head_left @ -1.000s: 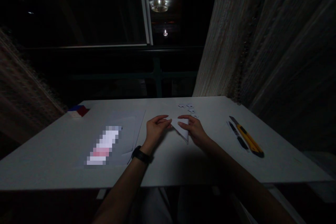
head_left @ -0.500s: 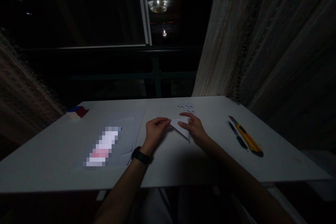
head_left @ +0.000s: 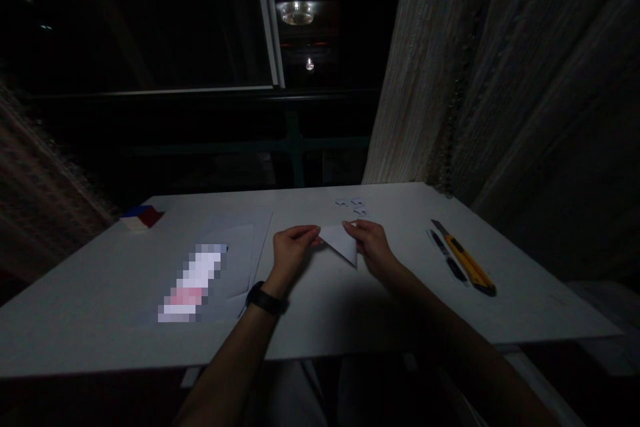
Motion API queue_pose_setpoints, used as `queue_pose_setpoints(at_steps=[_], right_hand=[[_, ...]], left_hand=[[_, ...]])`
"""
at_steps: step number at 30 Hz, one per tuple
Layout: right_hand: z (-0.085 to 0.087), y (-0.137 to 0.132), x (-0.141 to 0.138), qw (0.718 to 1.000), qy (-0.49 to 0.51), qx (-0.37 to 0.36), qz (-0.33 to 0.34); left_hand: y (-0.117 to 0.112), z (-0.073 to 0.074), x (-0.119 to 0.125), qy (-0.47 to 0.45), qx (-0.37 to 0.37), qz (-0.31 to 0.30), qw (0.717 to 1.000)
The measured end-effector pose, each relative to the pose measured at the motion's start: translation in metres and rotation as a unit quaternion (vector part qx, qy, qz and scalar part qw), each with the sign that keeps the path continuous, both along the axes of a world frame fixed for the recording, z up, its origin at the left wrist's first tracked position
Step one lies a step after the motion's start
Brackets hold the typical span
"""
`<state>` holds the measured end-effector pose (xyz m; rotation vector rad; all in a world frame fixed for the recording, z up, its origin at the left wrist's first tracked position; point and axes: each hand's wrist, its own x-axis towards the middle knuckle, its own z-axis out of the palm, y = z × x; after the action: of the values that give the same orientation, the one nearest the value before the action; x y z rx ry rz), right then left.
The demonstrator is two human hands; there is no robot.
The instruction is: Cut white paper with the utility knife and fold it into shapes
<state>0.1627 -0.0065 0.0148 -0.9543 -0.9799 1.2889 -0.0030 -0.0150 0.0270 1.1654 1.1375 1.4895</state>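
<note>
A small white sheet of paper folded into a triangle (head_left: 342, 241) is held between my two hands, one point hanging down toward me. My left hand (head_left: 294, 247), with a dark band on its wrist, pinches the paper's left corner between thumb and fingertips. At the upper right corner, my right hand (head_left: 374, 244) grips it with the thumb on top and the fingers curled behind. Just beyond the hands, several small white pieces with dark marks (head_left: 356, 205) lie on the white table (head_left: 400, 320).
Paper sheets (head_left: 243, 247) lie left of my hands, beside a bright blurred-out object (head_left: 193, 283). A cube with blue, red and white faces (head_left: 141, 217) is at the far left. On the right rest a yellow utility knife (head_left: 470, 259) and a black pen (head_left: 449, 257).
My right hand's fingers have closed in from a spread hold to a pinch at the paper's upper right corner. The left hand keeps its corner. The view has shifted slightly.
</note>
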Motion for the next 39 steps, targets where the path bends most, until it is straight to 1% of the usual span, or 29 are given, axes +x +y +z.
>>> queue_pose_setpoints(at_steps=[8, 10, 12, 15, 17, 24, 27, 30, 34, 39], right_hand=[[0.001, 0.001, 0.002, 1.000, -0.005, -0.008, -0.026], [0.002, 0.000, 0.002, 1.000, -0.012, -0.015, -0.021], [0.002, -0.002, 0.001, 0.999, -0.019, -0.030, 0.005], [0.001, -0.003, -0.001, 0.996, -0.019, -0.043, 0.072], [-0.001, -0.002, -0.001, 0.995, -0.016, -0.038, 0.088], [-0.008, 0.003, 0.002, 0.997, -0.015, -0.018, 0.075], [-0.007, 0.003, 0.002, 0.998, -0.031, -0.013, 0.060], [-0.006, 0.004, 0.002, 0.998, -0.051, -0.002, 0.046], [-0.008, 0.005, 0.004, 0.996, -0.076, 0.019, 0.052], [-0.008, 0.005, 0.005, 0.995, -0.071, 0.028, 0.071]], left_hand=[[0.001, 0.000, -0.001, 0.005, 0.001, -0.001, 1.000], [0.002, -0.001, -0.002, -0.003, 0.002, 0.002, 1.000], [0.003, -0.003, -0.002, -0.014, 0.002, 0.006, 1.000], [0.005, -0.004, -0.004, -0.029, -0.003, 0.010, 1.000], [0.005, -0.004, -0.004, -0.035, -0.013, 0.006, 0.999], [0.004, -0.004, -0.002, -0.042, -0.027, -0.015, 0.999], [0.005, -0.003, -0.003, -0.029, -0.022, -0.020, 0.999], [0.004, -0.002, -0.004, -0.005, -0.014, -0.038, 0.999], [0.003, -0.003, -0.003, 0.015, -0.023, -0.068, 0.997], [0.002, -0.004, -0.002, 0.005, -0.023, -0.055, 0.998]])
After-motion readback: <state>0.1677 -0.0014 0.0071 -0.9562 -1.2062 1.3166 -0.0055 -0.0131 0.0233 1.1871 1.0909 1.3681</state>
